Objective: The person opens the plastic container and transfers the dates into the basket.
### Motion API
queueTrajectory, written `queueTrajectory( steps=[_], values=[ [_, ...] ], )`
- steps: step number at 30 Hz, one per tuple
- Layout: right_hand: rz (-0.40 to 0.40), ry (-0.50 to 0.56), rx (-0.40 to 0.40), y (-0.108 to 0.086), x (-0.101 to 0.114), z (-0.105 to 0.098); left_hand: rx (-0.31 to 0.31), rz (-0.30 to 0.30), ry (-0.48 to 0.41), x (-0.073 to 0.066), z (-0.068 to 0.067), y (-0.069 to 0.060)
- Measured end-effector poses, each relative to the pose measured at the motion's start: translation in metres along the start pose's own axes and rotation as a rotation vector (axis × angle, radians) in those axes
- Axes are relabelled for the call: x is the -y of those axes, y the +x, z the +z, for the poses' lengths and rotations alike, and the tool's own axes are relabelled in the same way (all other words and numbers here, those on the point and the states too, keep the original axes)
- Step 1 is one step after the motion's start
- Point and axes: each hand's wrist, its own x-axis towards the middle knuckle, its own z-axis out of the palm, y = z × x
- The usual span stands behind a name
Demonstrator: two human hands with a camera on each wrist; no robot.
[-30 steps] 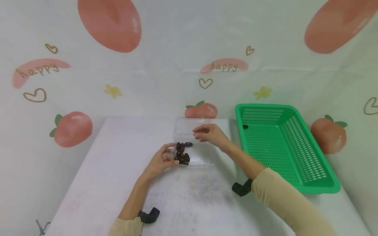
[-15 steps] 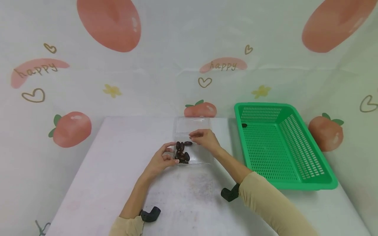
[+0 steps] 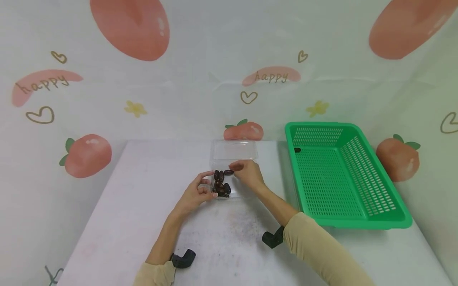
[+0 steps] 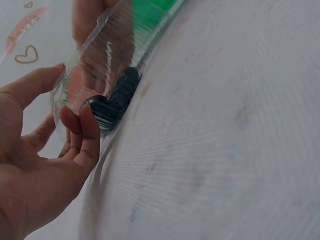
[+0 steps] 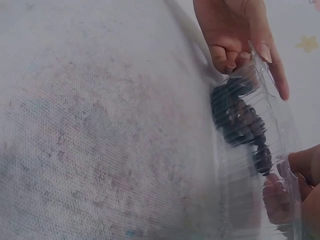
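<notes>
Beige left sleeve (image 3: 154, 274): at the near left, its forearm reaching up toward the box.
Left hand (image 3: 193, 194): thumb and fingers grip the left wall of the clear box (image 3: 242, 191); a light, steady hold should stop the thin plastic sliding or buckling.
Near cluster (image 3: 219, 186): dark brown oval pieces, which look like dates, crowded inside the box's left side, overlapping at mixed angles.
Back pair (image 3: 221, 176): two pieces side by side in the box, long axes running near to far.
Crosswise piece (image 3: 228, 172): just right of that pair, long axis left to right, its right end by the right fingertips; which end is the stem cannot be told.
Open lid (image 3: 235, 151): beyond the box, long side left to right.
Right hand (image 3: 250, 174): fingers bent down into the box; whether they pinch anything I cannot tell. Placing low and parallel to a neighbour would pack best.
Lone piece (image 3: 297, 150): in the basket's far left corner, long axis roughly left to right.
Green basket (image 3: 375, 223): at the right, long axis running near to far, slanted.
</notes>
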Motion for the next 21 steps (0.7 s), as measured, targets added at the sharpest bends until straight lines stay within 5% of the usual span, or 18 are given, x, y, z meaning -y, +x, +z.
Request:
queueTrajectory(
  steps=[21],
  values=[
    [-0.004, -0.025, 0.004, -0.0003, -0.0033, 0.009, 0.002, 0.004, -0.033, 0.0008, 0.0007, 0.0011]
  ],
)
